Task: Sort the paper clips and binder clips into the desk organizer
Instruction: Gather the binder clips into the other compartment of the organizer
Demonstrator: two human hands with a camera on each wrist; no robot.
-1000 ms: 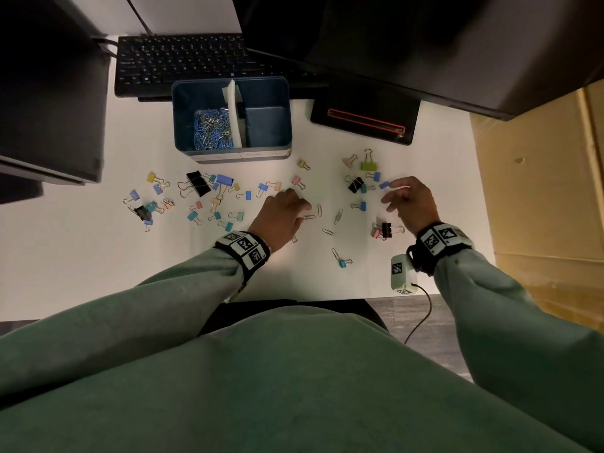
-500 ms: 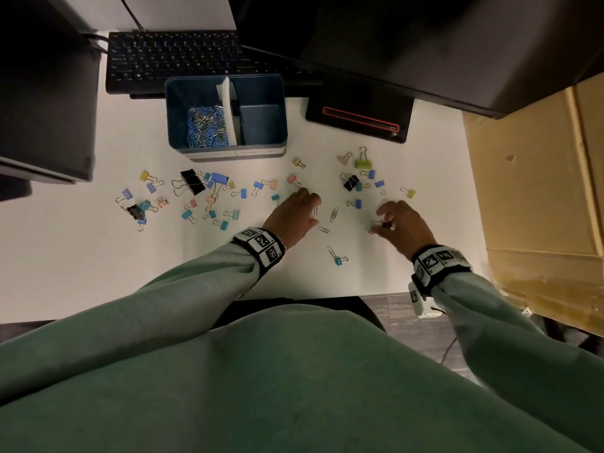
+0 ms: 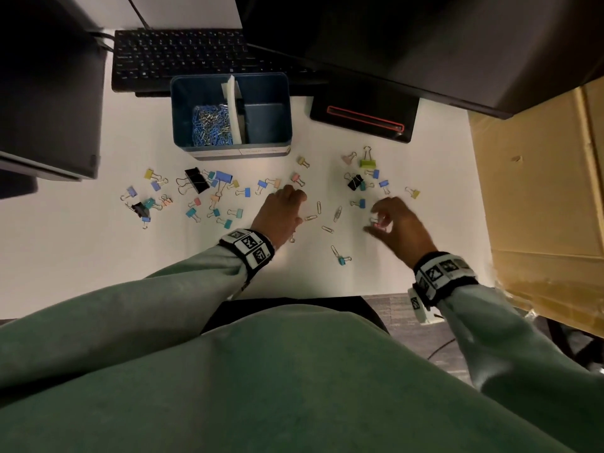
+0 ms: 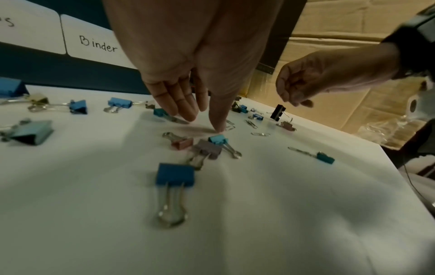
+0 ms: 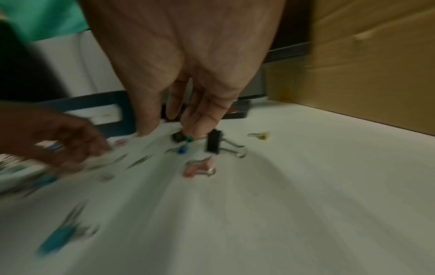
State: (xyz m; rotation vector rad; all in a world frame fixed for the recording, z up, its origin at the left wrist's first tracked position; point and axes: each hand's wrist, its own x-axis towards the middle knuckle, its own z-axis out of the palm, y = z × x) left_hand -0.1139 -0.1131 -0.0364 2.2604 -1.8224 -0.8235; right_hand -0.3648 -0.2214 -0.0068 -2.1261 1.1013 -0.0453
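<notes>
The blue desk organizer (image 3: 228,151) stands at the back; its left compartment holds paper clips (image 3: 210,125), and the right one looks bare. My left hand (image 3: 281,214) has straight fingers, one fingertip (image 4: 219,127) down on the desk beside a loose paper clip (image 4: 229,127). More paper clips (image 3: 327,229) lie between my hands. My right hand (image 3: 379,217) hovers with loosely curled fingers over a black binder clip (image 5: 213,144) and a pink binder clip (image 5: 200,166), and grips nothing that I can see. Coloured binder clips (image 3: 212,191) are scattered to the left.
A keyboard (image 3: 179,57) and dark monitors sit behind the organizer. At the back right is a black device with a red line (image 3: 362,119), and a cardboard box (image 3: 539,191) stands off the desk's right edge. A teal binder clip (image 3: 343,259) lies near the front edge.
My right hand has drawn back from the far cluster of clips to the black and pink binder clips nearer me. The left hand stays at the loose paper clips.
</notes>
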